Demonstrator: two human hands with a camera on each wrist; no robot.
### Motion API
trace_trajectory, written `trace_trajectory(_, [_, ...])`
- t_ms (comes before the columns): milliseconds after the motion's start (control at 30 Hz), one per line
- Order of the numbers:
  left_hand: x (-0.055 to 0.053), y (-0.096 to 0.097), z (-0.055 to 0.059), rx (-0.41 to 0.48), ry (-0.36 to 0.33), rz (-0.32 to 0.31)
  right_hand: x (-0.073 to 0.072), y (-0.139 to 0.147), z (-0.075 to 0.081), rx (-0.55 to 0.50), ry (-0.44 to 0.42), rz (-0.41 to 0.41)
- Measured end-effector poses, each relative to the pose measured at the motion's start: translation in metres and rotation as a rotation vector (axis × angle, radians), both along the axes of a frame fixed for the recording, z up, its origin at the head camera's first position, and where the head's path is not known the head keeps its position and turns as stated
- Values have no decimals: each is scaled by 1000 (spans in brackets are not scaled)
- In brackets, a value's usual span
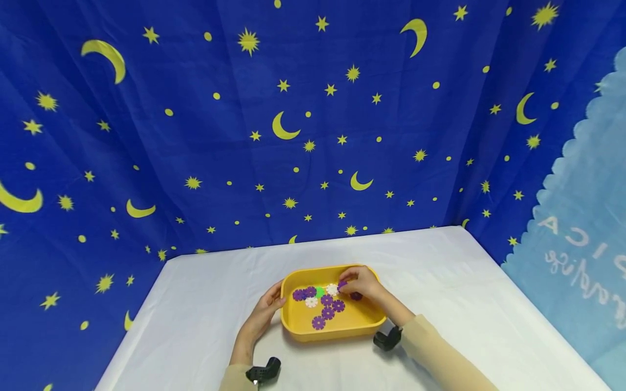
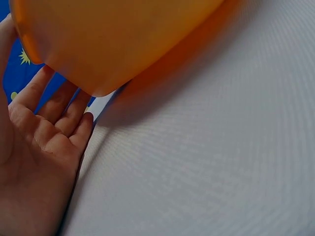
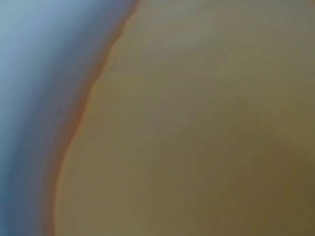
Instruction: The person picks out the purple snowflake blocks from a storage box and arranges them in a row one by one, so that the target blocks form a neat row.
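A yellow plastic tray (image 1: pixel 337 333) stands on the white table, with several purple, white and green snowflake discs in it. My left hand (image 1: pixel 264 311) grips the tray's left end, thumb at the rim and fingers along the outside. In the left wrist view that hand (image 2: pixel 47 132) shows below the orange-looking tray wall (image 2: pixel 123 39). Over the tray's right half, my right hand (image 1: pixel 363 282) pinches a purple snowflake disc (image 1: pixel 342 284). Another purple disc (image 1: pixel 356 296) lies just under this hand. Only the blurred tray wall (image 3: pixel 187 128) fills the right wrist view; the fingers are hidden there.
White cloth covers the table (image 1: pixel 205 288). A blue curtain (image 1: pixel 235 157) with yellow moons and stars hangs behind and at the sides, and a light blue cloth (image 1: pixel 582 217) hangs at the right. Black wrist cameras sit near both sleeves.
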State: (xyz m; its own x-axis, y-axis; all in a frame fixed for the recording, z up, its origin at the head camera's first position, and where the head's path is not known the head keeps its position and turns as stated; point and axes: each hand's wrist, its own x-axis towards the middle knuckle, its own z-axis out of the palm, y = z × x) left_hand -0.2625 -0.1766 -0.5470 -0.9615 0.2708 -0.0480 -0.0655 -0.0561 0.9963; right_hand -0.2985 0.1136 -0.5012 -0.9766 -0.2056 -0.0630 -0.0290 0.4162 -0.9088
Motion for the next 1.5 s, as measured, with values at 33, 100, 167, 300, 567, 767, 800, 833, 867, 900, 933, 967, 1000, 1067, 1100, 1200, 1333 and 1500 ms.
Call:
trace_trajectory(33, [0,0,0,0,2,-2,1,0,1,-26,-13,-2])
trace_trajectory(100, [0,-1,0,3,3,-6,1,0,3,-61,-30,0])
trace_trajectory(167, [0,-1,0,-1,7,-11,1,0,3,-72,-32,9])
trace_trajectory(300, [0,-2,-1,-13,11,-17,1,0,2,-72,-19,29])
trace_trajectory(567, [-1,-1,-2,-26,16,-11,7,6,7,-152,41,34])
trace_trajectory(767, [-1,0,-2,-25,6,-12,11,12,13,-127,76,-34])
trace_trajectory(800, [-1,0,-2,-25,5,-7,12,13,14,-126,81,-35])
trace_trajectory(833, [-1,0,-2,-20,2,-1,13,14,15,-127,84,-34])
trace_trajectory(867, [-1,0,-2,-16,1,4,13,15,16,-131,86,-32])
trace_trajectory(900, [-1,0,-2,-13,-1,10,14,17,17,-142,83,-34])
trace_trajectory(933, [-1,0,-2,-12,-4,15,14,18,18,-152,85,-33])
trace_trajectory(967, [-1,0,-1,-15,-2,21,14,19,19,-164,79,-41])
trace_trajectory(1000, [-1,0,-1,-18,-1,25,13,21,19,-176,74,-52])
trace_trajectory(1067, [-1,0,-1,-20,-2,31,12,25,21,-194,63,-93])
trace_trajectory(1100, [0,0,-1,-18,-1,35,12,27,22,-205,62,-107])
trace_trajectory(1200, [0,-1,-2,3,12,42,10,35,23,-207,60,-137])
trace_trajectory(1333, [0,-2,-2,29,32,46,9,45,23,-195,55,-147])
trace_trajectory(1500, [1,-1,-2,31,31,49,10,59,21,-228,52,-166])
